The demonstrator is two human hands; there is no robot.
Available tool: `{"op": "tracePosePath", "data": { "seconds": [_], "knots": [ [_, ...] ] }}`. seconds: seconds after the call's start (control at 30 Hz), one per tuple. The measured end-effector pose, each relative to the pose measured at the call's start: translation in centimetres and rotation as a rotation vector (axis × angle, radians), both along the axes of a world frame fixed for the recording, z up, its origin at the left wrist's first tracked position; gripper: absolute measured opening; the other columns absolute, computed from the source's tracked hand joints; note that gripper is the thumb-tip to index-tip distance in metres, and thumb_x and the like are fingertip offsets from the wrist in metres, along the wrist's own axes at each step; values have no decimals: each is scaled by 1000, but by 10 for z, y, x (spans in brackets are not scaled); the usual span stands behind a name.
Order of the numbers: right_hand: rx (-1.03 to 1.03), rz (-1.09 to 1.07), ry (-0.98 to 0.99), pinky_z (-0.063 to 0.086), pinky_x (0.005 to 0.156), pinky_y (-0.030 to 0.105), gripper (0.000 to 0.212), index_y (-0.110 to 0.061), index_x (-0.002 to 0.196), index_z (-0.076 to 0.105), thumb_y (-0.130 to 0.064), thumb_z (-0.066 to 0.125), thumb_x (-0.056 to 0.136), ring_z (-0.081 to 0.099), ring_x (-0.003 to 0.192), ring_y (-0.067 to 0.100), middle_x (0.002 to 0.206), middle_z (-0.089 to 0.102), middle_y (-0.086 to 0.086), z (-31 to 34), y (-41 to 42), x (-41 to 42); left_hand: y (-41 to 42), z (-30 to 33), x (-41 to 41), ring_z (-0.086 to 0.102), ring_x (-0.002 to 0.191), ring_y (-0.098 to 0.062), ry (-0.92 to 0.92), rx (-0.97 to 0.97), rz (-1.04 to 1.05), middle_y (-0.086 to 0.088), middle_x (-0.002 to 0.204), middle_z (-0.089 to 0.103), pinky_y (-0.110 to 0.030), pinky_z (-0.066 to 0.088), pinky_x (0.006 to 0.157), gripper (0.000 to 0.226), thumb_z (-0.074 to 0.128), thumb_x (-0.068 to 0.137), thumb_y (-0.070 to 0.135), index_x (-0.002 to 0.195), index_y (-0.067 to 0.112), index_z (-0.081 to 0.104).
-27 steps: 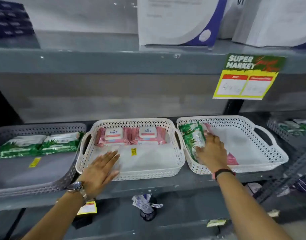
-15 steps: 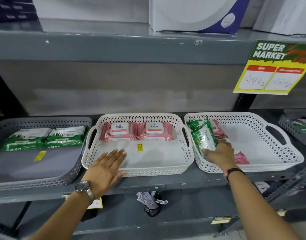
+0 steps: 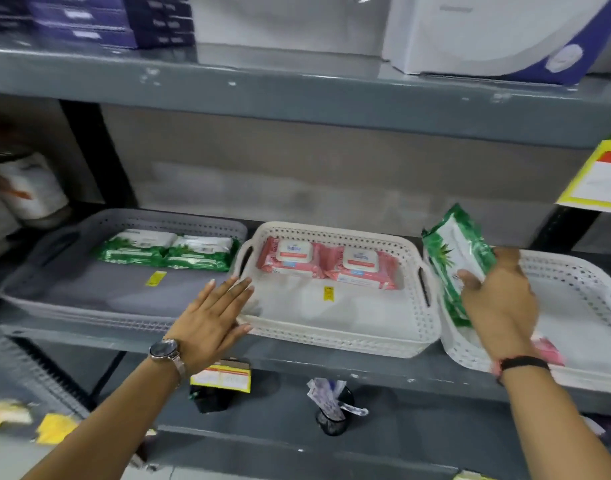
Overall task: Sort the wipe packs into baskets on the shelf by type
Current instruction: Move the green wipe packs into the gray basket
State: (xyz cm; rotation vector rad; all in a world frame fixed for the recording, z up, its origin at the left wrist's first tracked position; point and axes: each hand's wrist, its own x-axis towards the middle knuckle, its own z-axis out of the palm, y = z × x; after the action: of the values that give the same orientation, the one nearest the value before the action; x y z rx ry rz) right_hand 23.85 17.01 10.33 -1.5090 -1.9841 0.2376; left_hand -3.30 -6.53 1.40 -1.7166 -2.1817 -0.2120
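My right hand (image 3: pixel 498 303) grips a green wipe pack (image 3: pixel 453 251), held upright above the left end of the right white basket (image 3: pixel 574 282). A pink pack (image 3: pixel 548 351) lies in that basket, mostly hidden by my wrist. The middle white basket (image 3: pixel 335 337) holds two pink packs (image 3: pixel 328 263) along its back wall. The grey basket (image 3: pixel 89 306) on the left holds two green packs (image 3: pixel 165 251) at the back. My left hand (image 3: pixel 210 320) is flat and open, fingers resting against the front left corner of the middle basket.
The grey shelf above (image 3: pixel 297 95) carries boxes (image 3: pixel 487 32). A yellow price sign (image 3: pixel 598 178) hangs at the right edge. Price tags (image 3: pixel 221 377) and a small black holder (image 3: pixel 331 410) sit below the shelf's front edge (image 3: pixel 331 365). White bags (image 3: pixel 23 188) stand far left.
My right hand has lifted the green pack up out of the right basket and tilted it upright. My left hand stayed at the middle basket's front. The view swung left.
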Motion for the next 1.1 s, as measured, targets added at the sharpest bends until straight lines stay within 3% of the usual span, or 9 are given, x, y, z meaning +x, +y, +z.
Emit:
{"op": "tracePosePath", "data": {
  "seconds": [0.1, 0.23, 0.5, 0.63, 0.67, 0.77, 0.83, 0.93, 1.1],
  "knots": [
    [-79, 211, 139, 54, 71, 46, 45, -6, 120, 37, -18, 62, 86, 62, 88, 43, 106, 64, 26, 12, -19, -49, -31, 1, -33, -9, 137, -4, -19, -13, 80, -14, 131, 51, -28, -5, 112, 60, 6, 97, 48, 130, 6, 33],
    [-153, 498, 237, 37, 69, 29, 42, -1, 114, 45, -12, 68, 81, 58, 100, 36, 111, 61, 23, 11, -61, -146, -78, -1, -84, -9, 136, -2, -83, 16, 199, -13, 132, 49, -23, -8, 111, 60, 6, 96, 49, 135, 10, 29],
    [-416, 842, 104, 43, 88, 29, 48, -8, 119, 48, -20, 71, 79, 53, 114, 27, 124, 56, 12, -26, -140, -342, -152, -11, -184, 1, 136, -5, -114, -55, 256, -14, 133, 48, -22, -6, 110, 63, 8, 96, 49, 132, 4, 33],
    [-581, 932, 8, 44, 62, 2, 46, -8, 120, 45, -17, 69, 81, 50, 95, 18, 127, 52, 12, -49, -169, -394, -158, -11, -201, 27, 126, -17, -122, -65, 186, -15, 131, 51, -23, 0, 109, 62, 8, 96, 50, 132, 6, 33],
    [-580, 948, -23, 42, 62, 2, 45, -9, 119, 46, -18, 69, 82, 52, 97, 19, 127, 53, 12, -56, -174, -405, -159, -12, -203, 29, 125, -18, -115, -61, 168, -14, 130, 51, -24, 2, 109, 62, 8, 96, 49, 132, 6, 33],
    [-530, 958, -77, 46, 89, 27, 39, -11, 119, 50, -21, 66, 84, 54, 113, 27, 130, 54, 12, -69, -184, -424, -160, -15, -202, 31, 125, -18, -111, -60, 135, -12, 132, 49, -27, 7, 108, 61, 8, 96, 48, 136, 7, 29],
    [-457, 956, -137, 47, 96, 39, 37, -10, 120, 50, -21, 61, 87, 54, 114, 29, 129, 55, 14, -71, -186, -428, -161, -17, -202, 30, 126, -18, -123, -54, 127, -11, 134, 47, -28, 8, 108, 58, 8, 96, 48, 142, 15, 20],
    [-324, 957, -181, 46, 96, 41, 36, -7, 121, 51, -20, 58, 89, 54, 113, 30, 127, 55, 16, -70, -182, -422, -157, -13, -200, 30, 126, -17, -142, -50, 97, -11, 135, 47, -27, 8, 108, 55, 7, 96, 49, 144, 21, 4],
    [-182, 907, -78, 40, 98, 37, 33, -7, 121, 53, -21, 54, 91, 46, 121, 29, 129, 54, 13, -51, -155, -378, -120, 9, -167, 32, 125, -19, -131, -37, -19, -14, 134, 47, -27, 10, 107, 57, 8, 97, 48, 140, 15, 24]
  ]
}}
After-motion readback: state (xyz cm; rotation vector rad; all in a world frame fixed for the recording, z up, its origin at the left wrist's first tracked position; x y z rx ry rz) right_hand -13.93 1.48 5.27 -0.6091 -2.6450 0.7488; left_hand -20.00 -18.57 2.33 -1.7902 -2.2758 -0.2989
